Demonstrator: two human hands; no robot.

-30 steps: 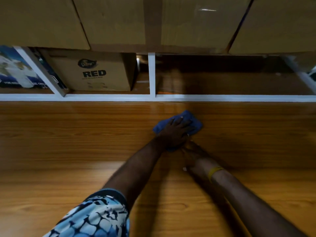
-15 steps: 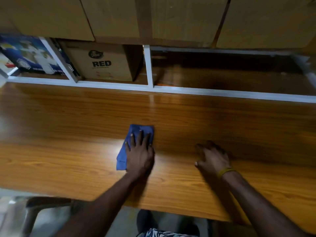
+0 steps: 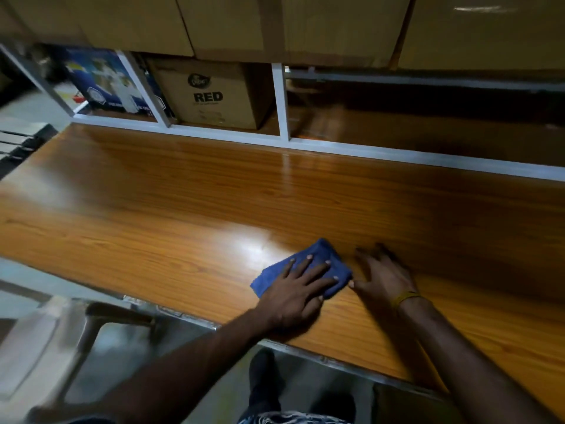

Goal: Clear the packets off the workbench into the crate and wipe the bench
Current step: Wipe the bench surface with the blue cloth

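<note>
A folded blue cloth [image 3: 318, 255] lies on the glossy wooden workbench [image 3: 171, 209], near its front edge. My left hand [image 3: 298, 290] presses flat on the cloth with fingers spread and straight. Just to the right, my right hand [image 3: 383, 275] rests flat on the bare wood, fingers spread, a yellow band at its wrist. Its thumb almost touches the cloth's right corner. I see no packets and no crate.
A white-framed shelf [image 3: 284, 102] runs along the back of the bench, holding a brown carton marked RED [image 3: 211, 93] and a blue printed box [image 3: 107, 78]. Large cartons [image 3: 336, 22] sit above. A pale chair [image 3: 39, 341] stands on the floor at lower left.
My left hand has slid the cloth from the back of the bench toward the front, out to the left, then back to the right beside my right hand. The view has shifted left and down.
</note>
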